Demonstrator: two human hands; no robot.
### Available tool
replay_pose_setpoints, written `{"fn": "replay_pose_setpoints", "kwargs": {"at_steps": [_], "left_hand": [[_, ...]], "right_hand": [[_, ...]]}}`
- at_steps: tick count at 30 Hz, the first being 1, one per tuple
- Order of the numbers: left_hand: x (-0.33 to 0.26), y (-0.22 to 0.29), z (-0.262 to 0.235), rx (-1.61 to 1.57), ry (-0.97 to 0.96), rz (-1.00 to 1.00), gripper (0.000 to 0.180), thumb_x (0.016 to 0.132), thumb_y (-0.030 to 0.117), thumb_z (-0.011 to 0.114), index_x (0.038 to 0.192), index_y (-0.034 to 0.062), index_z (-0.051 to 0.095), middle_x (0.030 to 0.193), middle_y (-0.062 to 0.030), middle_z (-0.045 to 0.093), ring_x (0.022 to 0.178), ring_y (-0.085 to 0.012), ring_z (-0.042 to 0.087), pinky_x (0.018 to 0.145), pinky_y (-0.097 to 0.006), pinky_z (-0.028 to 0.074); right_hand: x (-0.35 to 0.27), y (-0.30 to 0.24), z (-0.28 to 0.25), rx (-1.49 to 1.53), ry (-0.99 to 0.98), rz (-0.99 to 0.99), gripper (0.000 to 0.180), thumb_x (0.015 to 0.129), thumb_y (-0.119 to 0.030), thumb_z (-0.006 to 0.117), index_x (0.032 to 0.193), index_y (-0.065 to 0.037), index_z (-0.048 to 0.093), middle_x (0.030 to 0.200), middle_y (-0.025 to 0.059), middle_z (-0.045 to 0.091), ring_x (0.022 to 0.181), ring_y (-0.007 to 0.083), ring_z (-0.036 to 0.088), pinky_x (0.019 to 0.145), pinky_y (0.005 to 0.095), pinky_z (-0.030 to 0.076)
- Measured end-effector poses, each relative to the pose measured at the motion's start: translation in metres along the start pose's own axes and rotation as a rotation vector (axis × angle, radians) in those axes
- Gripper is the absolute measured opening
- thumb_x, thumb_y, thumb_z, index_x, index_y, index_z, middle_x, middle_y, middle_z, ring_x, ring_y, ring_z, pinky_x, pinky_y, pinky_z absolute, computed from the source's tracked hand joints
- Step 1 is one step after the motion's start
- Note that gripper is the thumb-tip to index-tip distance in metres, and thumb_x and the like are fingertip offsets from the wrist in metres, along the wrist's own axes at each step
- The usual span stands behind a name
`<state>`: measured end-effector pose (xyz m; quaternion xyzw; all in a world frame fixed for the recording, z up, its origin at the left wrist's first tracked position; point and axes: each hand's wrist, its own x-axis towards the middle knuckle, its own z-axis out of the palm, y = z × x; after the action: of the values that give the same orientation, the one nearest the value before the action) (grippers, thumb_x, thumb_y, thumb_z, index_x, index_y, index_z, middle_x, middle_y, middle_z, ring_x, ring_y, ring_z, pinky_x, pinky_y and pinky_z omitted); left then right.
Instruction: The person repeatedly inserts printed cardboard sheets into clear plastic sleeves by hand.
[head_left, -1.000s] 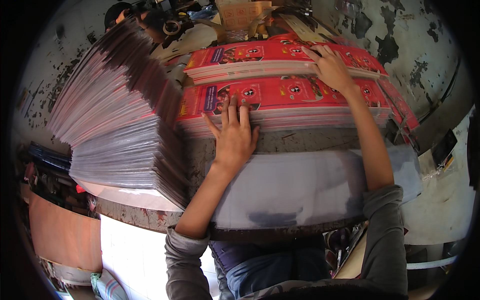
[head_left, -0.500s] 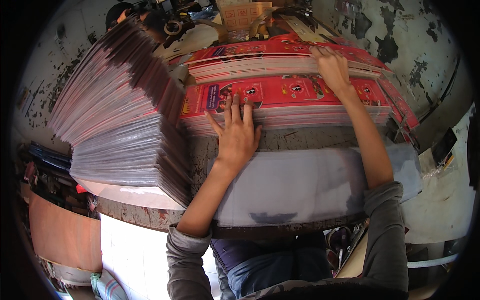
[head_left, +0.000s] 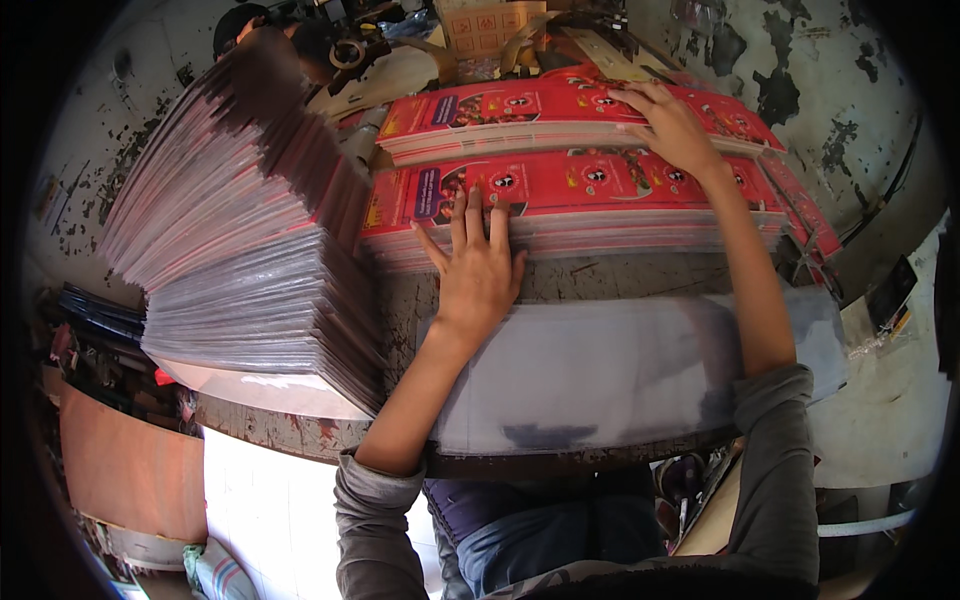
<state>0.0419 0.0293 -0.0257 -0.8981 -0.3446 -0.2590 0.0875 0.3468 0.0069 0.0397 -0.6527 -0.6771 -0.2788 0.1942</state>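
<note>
Two stacks of long red printed sheets lie one behind the other on the worn table. On the near stack (head_left: 545, 200), my left hand (head_left: 474, 262) rests with its fingers spread, their tips on the top sheet. My right hand (head_left: 678, 132) reaches over the far stack (head_left: 475, 112). Its fingers stretch flat across the top sheet, and the thumb is apart from them, by the stack's front edge. Between my forearms and partly under them lies a pile of clear plastic sheets (head_left: 590, 375).
A tall, leaning pile of plastic-covered sheets (head_left: 235, 300) stands at the left. Scissors (head_left: 803, 262) lie by the right end of the near stack. Behind the stacks are a tape roll (head_left: 347, 54) and a cardboard box (head_left: 490, 30). Part of another person's head shows at the far left.
The far stack's top sheet, raised along its front edge before, now lies flat. My right hand has shifted slightly right and nearer, its fingers straighter. My left hand stays in place.
</note>
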Motion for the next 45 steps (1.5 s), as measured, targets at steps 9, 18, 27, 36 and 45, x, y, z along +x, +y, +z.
{"fn": "replay_pose_setpoints", "kwargs": {"at_steps": [9, 18, 27, 36, 45], "left_hand": [[0.002, -0.001, 0.001, 0.001, -0.001, -0.004, 0.059, 0.079, 0.027, 0.062, 0.128, 0.0044, 0.036, 0.137, -0.0215, 0.029, 0.131, -0.0338, 0.025, 0.095, -0.072, 0.013], [0.002, 0.001, 0.0, -0.013, 0.016, 0.0, 0.059, 0.08, 0.028, 0.061, 0.127, 0.0043, 0.036, 0.137, -0.0212, 0.029, 0.131, -0.0341, 0.026, 0.096, -0.072, 0.012], [0.017, -0.017, -0.019, -1.709, 0.324, -0.234, 0.057, 0.091, 0.023, 0.054, 0.134, 0.0005, 0.025, 0.135, -0.0248, 0.036, 0.128, -0.0313, 0.035, 0.106, -0.043, 0.029], [0.005, -0.013, -0.026, -2.309, -0.022, -0.153, 0.035, 0.079, -0.008, 0.046, 0.111, 0.0024, 0.052, 0.11, -0.012, 0.058, 0.115, -0.0317, 0.05, 0.105, -0.056, 0.03], [0.001, -0.015, -0.01, -2.342, -0.13, -0.248, 0.023, 0.073, -0.008, 0.048, 0.092, 0.0037, 0.056, 0.09, -0.0052, 0.061, 0.107, -0.0264, 0.054, 0.107, -0.055, 0.027]], "right_hand": [[-0.007, -0.009, 0.023, -0.264, 0.085, 0.03, 0.058, 0.083, -0.013, 0.054, 0.138, -0.019, 0.033, 0.14, 0.0049, 0.037, 0.125, 0.0224, 0.038, 0.101, 0.0436, 0.032], [-0.007, -0.01, 0.016, -0.349, 0.085, 0.044, 0.061, 0.082, -0.006, 0.051, 0.138, -0.018, 0.033, 0.142, 0.004, 0.035, 0.13, 0.0207, 0.034, 0.105, 0.0471, 0.027], [-0.014, -0.031, -0.047, -0.366, 0.274, 0.01, 0.065, 0.078, 0.003, 0.047, 0.139, -0.013, 0.032, 0.144, 0.0027, 0.031, 0.131, 0.021, 0.031, 0.103, 0.0563, 0.026], [-0.112, -0.034, -0.058, -0.542, 0.382, -0.121, 0.066, 0.075, 0.002, 0.048, 0.135, -0.023, 0.04, 0.144, 0.0116, 0.03, 0.133, 0.024, 0.028, 0.105, 0.057, 0.014], [-0.121, -0.033, -0.054, -0.514, 0.385, -0.133, 0.064, 0.076, -0.006, 0.053, 0.127, -0.044, 0.046, 0.141, 0.0131, 0.032, 0.128, 0.0239, 0.037, 0.104, 0.0558, 0.02]]}}
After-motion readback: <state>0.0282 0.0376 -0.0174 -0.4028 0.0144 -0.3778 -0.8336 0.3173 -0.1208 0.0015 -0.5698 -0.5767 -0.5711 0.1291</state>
